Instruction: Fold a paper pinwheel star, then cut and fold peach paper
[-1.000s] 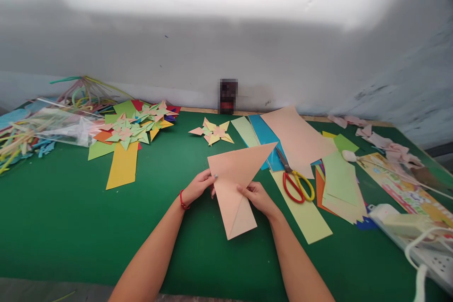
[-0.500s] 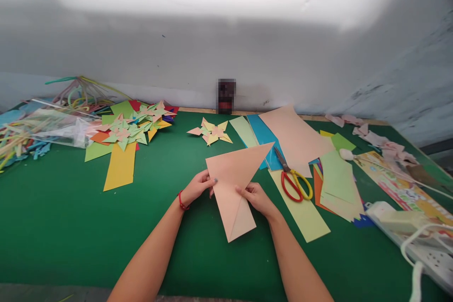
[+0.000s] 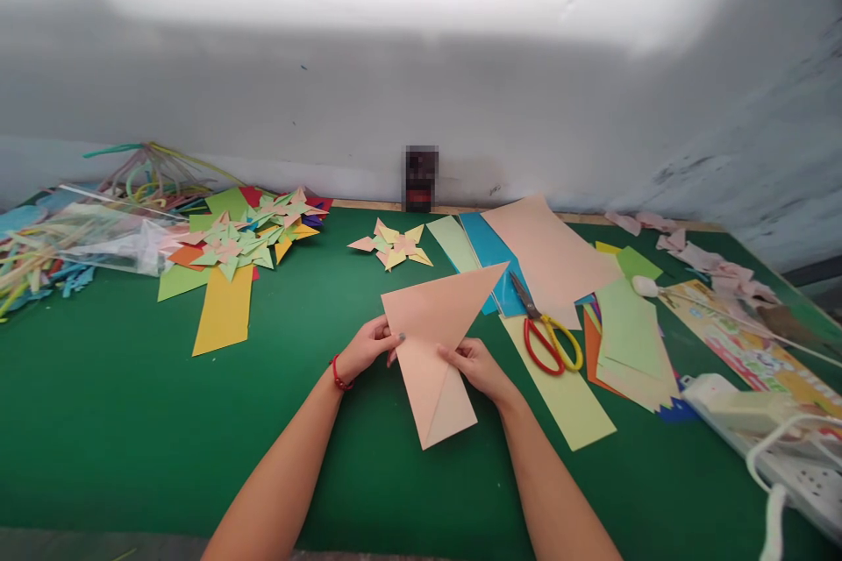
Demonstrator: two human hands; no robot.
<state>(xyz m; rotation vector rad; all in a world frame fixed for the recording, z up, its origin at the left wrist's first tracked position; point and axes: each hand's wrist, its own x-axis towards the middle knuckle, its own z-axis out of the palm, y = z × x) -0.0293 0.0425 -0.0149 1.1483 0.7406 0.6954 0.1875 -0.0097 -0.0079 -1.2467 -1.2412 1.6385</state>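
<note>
A folded sheet of pale peach paper (image 3: 431, 324) is held up over the table, its long point aimed to the upper right and a diagonal crease near its lower end. My left hand (image 3: 368, 347) grips the sheet's left edge, thumb on top and the other fingers partly hidden behind. On the opposite edge, my right hand (image 3: 477, 364) pinches the paper between thumb and fingers. Red-and-yellow-handled scissors (image 3: 545, 333) lie just right of my right hand, on a light green strip (image 3: 562, 394). Beyond the sheet rests a folded paper star (image 3: 393, 245) in pink, green and yellow.
On the green table (image 3: 197, 429), several paper stars (image 3: 240, 237) lie over coloured sheets at left, beside a plastic bag (image 3: 111, 232) and heaped paper strips (image 3: 39, 254). A large peach sheet (image 3: 543, 250) lies at back right. A white power strip (image 3: 776, 447) sits at the right edge.
</note>
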